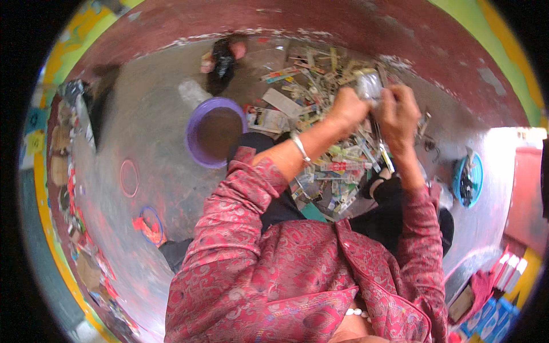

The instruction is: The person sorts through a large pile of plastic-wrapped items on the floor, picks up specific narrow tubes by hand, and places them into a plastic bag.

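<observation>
My left hand (349,108) and my right hand (398,114) are raised close together over the pile. Between them is a shiny, clear-and-silvery plastic packet (369,87), blurred by motion. The fingers of my left hand close on its lower left side. My right hand is bent against its right side, its fingers curled; what they grip is partly hidden. Below, between my legs, spreads a pile of flat printed strips and small packaging pieces (343,166). A long, thin, pale-tipped piece (384,154) lies under my right hand.
Left of the pile stands a purple basin (191,134), a clear plastic bag (193,93) beside it. Beyond is a black bag (223,63). A blue basket (469,178) with dark contents stands right. Pink (129,178) and blue (151,220) rings lie left. A dark red wall (343,23) rises ahead.
</observation>
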A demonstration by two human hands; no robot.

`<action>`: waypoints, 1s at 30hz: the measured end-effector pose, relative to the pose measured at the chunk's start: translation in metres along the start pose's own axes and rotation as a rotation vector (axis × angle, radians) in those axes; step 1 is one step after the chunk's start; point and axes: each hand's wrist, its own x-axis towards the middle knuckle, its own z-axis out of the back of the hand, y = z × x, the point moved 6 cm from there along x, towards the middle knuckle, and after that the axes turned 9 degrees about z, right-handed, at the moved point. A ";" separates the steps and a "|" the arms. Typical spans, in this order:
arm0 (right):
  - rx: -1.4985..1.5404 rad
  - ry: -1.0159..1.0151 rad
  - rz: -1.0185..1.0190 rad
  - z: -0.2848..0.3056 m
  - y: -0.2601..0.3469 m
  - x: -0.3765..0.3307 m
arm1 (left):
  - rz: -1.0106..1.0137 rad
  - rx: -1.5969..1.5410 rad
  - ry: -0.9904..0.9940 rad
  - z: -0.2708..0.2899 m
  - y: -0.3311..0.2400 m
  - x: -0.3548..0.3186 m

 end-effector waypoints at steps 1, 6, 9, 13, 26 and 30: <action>-0.043 0.047 0.061 -0.013 -0.009 -0.007 | 0.138 -0.251 0.130 -0.004 0.012 0.007; 0.095 0.430 0.140 -0.009 -0.004 -0.019 | 0.107 -0.367 -0.014 0.036 0.018 0.026; -0.027 0.349 -0.143 0.017 -0.053 -0.024 | 0.001 -0.425 -0.048 0.046 -0.003 0.022; 0.474 0.084 -0.697 0.045 -0.106 -0.028 | -0.007 -0.533 0.047 0.026 -0.010 0.018; 1.212 0.147 -0.910 -0.003 -0.048 -0.034 | -0.050 -0.669 0.199 0.014 -0.016 0.012; 1.189 0.165 -0.905 0.002 -0.062 -0.037 | -0.048 -0.698 0.203 0.013 -0.018 0.012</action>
